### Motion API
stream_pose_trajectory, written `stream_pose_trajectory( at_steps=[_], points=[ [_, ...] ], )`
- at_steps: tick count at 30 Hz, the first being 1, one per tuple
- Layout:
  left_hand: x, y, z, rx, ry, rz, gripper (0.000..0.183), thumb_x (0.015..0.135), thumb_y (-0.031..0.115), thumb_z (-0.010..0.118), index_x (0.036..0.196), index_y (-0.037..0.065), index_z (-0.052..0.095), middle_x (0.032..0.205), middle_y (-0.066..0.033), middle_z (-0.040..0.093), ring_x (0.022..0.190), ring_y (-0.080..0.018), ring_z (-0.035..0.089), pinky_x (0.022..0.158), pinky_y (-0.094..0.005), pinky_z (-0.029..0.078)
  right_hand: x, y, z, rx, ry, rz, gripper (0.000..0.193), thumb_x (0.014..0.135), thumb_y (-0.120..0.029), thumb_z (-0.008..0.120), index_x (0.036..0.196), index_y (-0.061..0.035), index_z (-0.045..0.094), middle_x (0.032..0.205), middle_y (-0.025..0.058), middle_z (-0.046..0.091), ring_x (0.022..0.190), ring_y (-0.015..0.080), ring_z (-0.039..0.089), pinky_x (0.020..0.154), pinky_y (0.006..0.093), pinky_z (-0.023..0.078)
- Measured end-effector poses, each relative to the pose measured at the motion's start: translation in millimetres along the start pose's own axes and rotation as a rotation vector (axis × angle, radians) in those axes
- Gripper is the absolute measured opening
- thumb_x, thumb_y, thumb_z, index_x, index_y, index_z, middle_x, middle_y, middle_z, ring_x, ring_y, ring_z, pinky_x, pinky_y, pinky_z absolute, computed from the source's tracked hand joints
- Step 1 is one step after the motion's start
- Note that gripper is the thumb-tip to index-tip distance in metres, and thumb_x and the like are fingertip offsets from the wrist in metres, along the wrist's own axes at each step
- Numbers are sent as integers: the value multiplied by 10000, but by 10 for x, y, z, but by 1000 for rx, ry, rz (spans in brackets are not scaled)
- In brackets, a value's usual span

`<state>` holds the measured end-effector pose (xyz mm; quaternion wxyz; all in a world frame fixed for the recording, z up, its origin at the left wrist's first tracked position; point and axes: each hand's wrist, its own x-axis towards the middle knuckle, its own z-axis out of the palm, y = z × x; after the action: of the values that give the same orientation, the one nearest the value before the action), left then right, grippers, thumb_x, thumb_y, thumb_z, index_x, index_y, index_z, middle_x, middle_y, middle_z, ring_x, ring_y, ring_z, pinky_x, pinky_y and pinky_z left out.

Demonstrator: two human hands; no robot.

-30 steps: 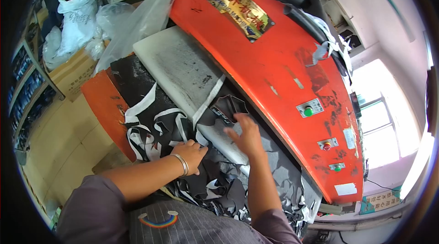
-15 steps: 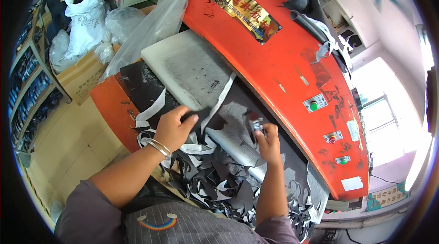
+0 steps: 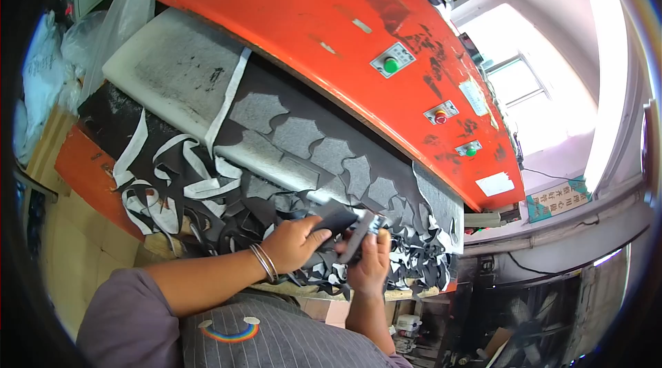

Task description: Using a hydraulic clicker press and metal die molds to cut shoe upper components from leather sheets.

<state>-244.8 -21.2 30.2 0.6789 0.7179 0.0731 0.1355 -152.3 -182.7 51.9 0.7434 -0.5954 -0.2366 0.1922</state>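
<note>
My left hand, with silver bangles at the wrist, is closed on a dark cut piece of sheet material. Close beside it, my right hand grips a dark, narrow block-like tool with a shiny part, perhaps a cutting die; its exact shape is blurred. Both hands hover over a heap of dark and white offcuts at the near edge of the machine. Beyond them a black sheet lies over a pale cutting board, which shows grey through a row of cut-out gaps.
An orange-red machine beam crosses above the board, carrying a green button and a red button. White scrap strips hang at the left. Plastic bags stand far left, and a fan is at lower right.
Both hands have come back toward me from over the board and closer together. The tool has moved off the sheet, where a row of gaps now shows. The view has shifted right.
</note>
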Motion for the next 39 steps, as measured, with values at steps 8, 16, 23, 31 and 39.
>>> stream_pose_trajectory(
  at_steps=[8, 16, 23, 31, 39],
  points=[
    [528, -248, 437, -734, 4, -556, 285, 920, 215, 573, 1073, -23, 612, 1004, -73, 663, 924, -156, 638, 798, -325, 511, -191, -367, -2416, -1149, 322, 23, 173, 898, -154, 622, 913, -35, 496, 699, 84, 586, 542, 164, 563, 506, 294, 441],
    [704, -297, 1639, 863, -29, -545, 597, 639, 367, 803, 1112, 57, 609, 1245, -237, 473, 1151, -397, 484, 992, -379, 412, 42, -348, -2932, -1460, -94, -304, 418, 766, -248, 730, 1106, -49, 589, 1096, 137, 602, 1057, 336, 537, 905, 464, 388],
    [572, -178, 2230, 784, 180, -355, 434, 628, 166, 807, 963, 47, 557, 981, -187, 606, 1002, -375, 570, 856, -388, 468, 123, -28, -2903, -1376, -805, -166, 635, 837, -357, 637, 1320, 7, 446, 1375, 206, 463, 1315, 338, 403, 1039, 401, 374],
    [-196, 33, 2259, 29, 705, -114, 459, 695, -16, 732, 1100, 47, 525, 1012, -55, 607, 927, -159, 589, 855, -294, 473, 188, -198, -3431, -1002, -440, -22, 221, 941, -201, 537, 1061, -22, 588, 783, 160, 635, 733, 252, 635, 654, 386, 486],
    [-1190, 151, 2747, -482, 503, -8, 492, 798, 8, 700, 1255, 17, 517, 1129, -25, 595, 1038, -114, 546, 946, -288, 425, -465, -732, -2379, -519, -1185, -72, 249, 941, -70, 519, 1171, -1, 584, 920, 66, 649, 809, 113, 591, 745, 250, 467]
  ],
)
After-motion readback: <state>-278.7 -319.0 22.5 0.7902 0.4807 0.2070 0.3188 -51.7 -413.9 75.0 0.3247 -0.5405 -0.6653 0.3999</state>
